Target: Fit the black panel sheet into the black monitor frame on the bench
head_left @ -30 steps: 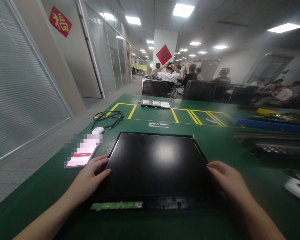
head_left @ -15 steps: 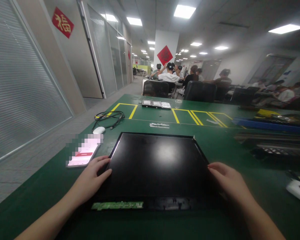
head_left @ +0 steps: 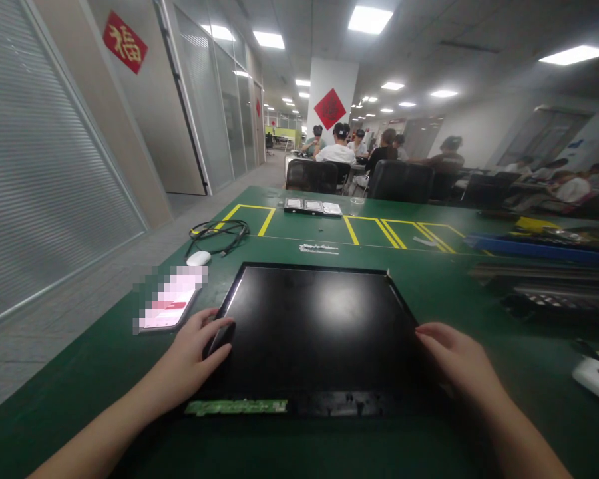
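A black flat screen panel lies face up on the green table mat, with a green circuit strip along its near edge. My left hand grips the panel's left edge, thumb on the glass and fingers curled at the side. At the right edge rests my right hand, its fingers bent over the rim of the panel.
A phone with a lit screen lies left of the panel, a white mouse and black cables behind it. Small drives sit on yellow floor-style markings. Stacked parts lie right, a white device at far right. People sit at desks beyond.
My left hand has shifted slightly onto the panel, the thumb now lying on the glass. The right hand and the panel stay in place.
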`<control>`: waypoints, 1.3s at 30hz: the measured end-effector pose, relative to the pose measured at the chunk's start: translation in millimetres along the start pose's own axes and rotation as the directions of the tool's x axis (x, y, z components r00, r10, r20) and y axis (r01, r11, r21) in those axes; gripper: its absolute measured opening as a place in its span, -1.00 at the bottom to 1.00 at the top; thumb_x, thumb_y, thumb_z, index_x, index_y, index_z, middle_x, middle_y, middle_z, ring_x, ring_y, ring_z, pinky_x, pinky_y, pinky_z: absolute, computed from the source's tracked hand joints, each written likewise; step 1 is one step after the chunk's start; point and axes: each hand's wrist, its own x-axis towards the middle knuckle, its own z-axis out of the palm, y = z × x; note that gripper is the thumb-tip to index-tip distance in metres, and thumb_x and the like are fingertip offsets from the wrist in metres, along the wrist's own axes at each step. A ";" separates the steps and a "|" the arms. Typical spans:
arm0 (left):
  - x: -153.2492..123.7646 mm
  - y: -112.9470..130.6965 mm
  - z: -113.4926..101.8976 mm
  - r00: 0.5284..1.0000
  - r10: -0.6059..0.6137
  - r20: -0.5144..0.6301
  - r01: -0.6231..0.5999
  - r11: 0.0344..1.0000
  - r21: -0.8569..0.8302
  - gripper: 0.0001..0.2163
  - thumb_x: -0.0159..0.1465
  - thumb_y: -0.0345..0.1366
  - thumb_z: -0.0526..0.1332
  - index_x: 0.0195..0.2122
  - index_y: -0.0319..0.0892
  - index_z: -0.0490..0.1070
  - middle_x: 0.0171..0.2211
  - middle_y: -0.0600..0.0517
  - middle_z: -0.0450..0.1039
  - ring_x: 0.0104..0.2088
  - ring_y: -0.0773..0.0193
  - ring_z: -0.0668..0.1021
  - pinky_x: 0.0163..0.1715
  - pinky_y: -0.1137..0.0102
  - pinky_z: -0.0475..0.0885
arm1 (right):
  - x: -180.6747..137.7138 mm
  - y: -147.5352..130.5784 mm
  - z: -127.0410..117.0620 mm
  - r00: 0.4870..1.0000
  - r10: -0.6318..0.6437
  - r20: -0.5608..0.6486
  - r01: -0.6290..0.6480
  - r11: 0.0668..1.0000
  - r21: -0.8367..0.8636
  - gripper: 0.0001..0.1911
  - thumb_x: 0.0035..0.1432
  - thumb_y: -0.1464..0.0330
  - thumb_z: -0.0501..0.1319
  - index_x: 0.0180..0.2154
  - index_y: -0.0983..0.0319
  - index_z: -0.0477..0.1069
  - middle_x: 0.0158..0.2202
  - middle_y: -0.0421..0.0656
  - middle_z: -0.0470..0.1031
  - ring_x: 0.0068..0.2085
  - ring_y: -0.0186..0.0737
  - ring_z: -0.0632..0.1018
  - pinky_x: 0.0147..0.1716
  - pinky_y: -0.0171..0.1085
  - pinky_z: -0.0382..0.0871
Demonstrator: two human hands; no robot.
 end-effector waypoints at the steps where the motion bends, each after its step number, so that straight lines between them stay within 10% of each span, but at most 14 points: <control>1: -1.4 -2.0 1.6 1.000 0.012 0.002 -0.012 1.000 0.004 -0.51 0.22 -0.01 0.11 0.10 -0.11 0.42 0.23 -0.22 0.23 0.21 -0.16 0.33 0.13 -0.03 0.28 | -0.2 -0.4 0.2 1.000 0.001 -0.007 -0.001 1.000 -0.003 -0.68 -0.03 0.12 0.18 -0.31 0.13 0.58 -0.30 -0.17 0.65 -0.28 -0.09 0.62 -0.38 -0.25 0.41; 13: -12.3 12.6 -30.0 0.948 0.167 0.271 -0.184 0.982 0.038 -0.45 0.14 0.00 0.27 0.19 0.17 0.33 0.35 -0.09 0.11 0.29 -0.18 0.22 0.17 -0.08 0.22 | -1.3 -2.2 1.3 0.999 -0.040 -0.022 0.039 0.999 -0.032 -0.67 -0.06 0.10 0.18 -0.34 0.12 0.58 -0.35 -0.16 0.65 -0.30 -0.04 0.62 -0.32 -0.19 0.44; 39: -16.0 28.5 -33.8 0.887 0.327 0.327 -0.312 0.945 -0.099 -0.55 0.21 -0.31 0.24 0.13 0.18 0.38 0.36 0.03 0.11 0.30 -0.05 0.24 0.19 0.03 0.24 | -4.0 -8.0 -0.6 0.999 -0.030 -0.014 0.029 0.998 -0.055 -0.68 -0.06 0.09 0.17 -0.35 0.12 0.57 -0.34 -0.16 0.64 -0.28 -0.03 0.61 -0.31 -0.18 0.42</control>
